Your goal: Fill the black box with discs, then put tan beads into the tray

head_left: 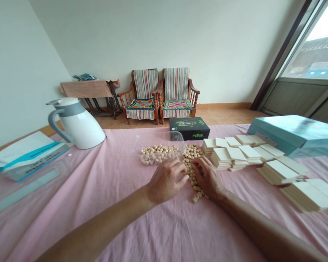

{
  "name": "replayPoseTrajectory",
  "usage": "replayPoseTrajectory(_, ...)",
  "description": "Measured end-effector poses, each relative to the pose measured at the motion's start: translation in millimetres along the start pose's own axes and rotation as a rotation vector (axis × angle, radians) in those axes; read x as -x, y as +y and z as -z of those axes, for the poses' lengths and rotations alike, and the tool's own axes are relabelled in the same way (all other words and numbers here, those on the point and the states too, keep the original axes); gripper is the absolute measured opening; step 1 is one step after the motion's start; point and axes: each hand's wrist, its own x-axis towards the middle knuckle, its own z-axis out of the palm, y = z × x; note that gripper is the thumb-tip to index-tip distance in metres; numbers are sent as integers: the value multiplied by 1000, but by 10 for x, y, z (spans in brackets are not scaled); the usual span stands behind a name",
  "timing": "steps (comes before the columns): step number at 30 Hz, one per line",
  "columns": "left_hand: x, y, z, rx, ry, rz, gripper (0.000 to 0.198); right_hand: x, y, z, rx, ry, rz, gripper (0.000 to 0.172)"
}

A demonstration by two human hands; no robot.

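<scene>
My left hand (168,180) is closed, its fingers curled in at the near side of a clear plastic box (177,136). Whatever it may hold is hidden. Inside the box lie many small pale wooden pieces (160,149). More of these pieces form a loose pile (191,160) on the cloth, running between my hands toward me. At the right edge of that pile is my right hand (210,178), fingers bent inward against the pieces. Its fingertips are partly hidden, so I cannot make out what is in them.
Stacks of cream-coloured cards or thin boards (246,154) stand right of the pile. A black box (190,128) is behind, a light-blue box (295,133) far right. A white jug (82,125) and a blue-white packet (30,156) sit left on the pink cloth (98,218). Two chairs (177,87) stand beyond.
</scene>
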Motion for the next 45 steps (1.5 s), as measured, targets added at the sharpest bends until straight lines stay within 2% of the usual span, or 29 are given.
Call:
replayPoseTrajectory(3,120,153,-239,91,-184,12,18,-7,-5,6,-11,14,-13,18)
replayPoseTrajectory(5,173,207,-344,113,-246,31,24,-11,-5,6,-9,14,-15,18)
replayPoseTrajectory(9,215,223,-415,117,-264,54,11,-15,-3,4,-5,16,-6,18)
replayPoseTrajectory(12,179,177,-334,107,-245,62,9,-12,0,2,-9,14,-12,18)
replayPoseTrajectory(15,55,68,-110,22,-129,70,8,-6,12,-4,-12,5,-18,18)
replayPoseTrajectory(20,-192,-199,330,-222,243,103,6,0,33,-13,-1,0,-18,18)
replayPoseTrajectory(22,-219,-244,398,-296,346,85,13,-2,26,-10,1,-4,-21,18)
replayPoseTrajectory(23,-212,-240,393,-305,362,57,15,-3,20,-8,2,-3,-22,18)
replayPoseTrajectory(25,-168,-193,313,-274,282,-47,12,-7,7,-4,3,0,-23,17)
replayPoseTrajectory(27,-106,-127,159,-242,94,-154,12,-10,-2,1,4,2,-19,17)
replayPoseTrajectory(29,-47,-84,-28,-250,-90,-185,13,-10,-6,5,7,2,-13,17)
replayPoseTrajectory(31,1,-83,-204,-272,-179,-160,13,-10,-7,8,10,0,-13,18)
replayPoseTrajectory(33,38,-113,-338,-284,-191,-138,14,-11,-10,12,10,-3,-18,19)
replayPoseTrajectory(36,84,-166,-437,-286,-165,-132,16,-13,-17,13,5,-9,-24,19)
replayPoseTrajectory(42,145,-170,-464,-235,-119,-79,15,-13,-11,6,6,-11,-24,18)
replayPoseTrajectory(45,131,-128,-408,-216,-103,-98,12,-12,-5,7,1,-11,-17,17)
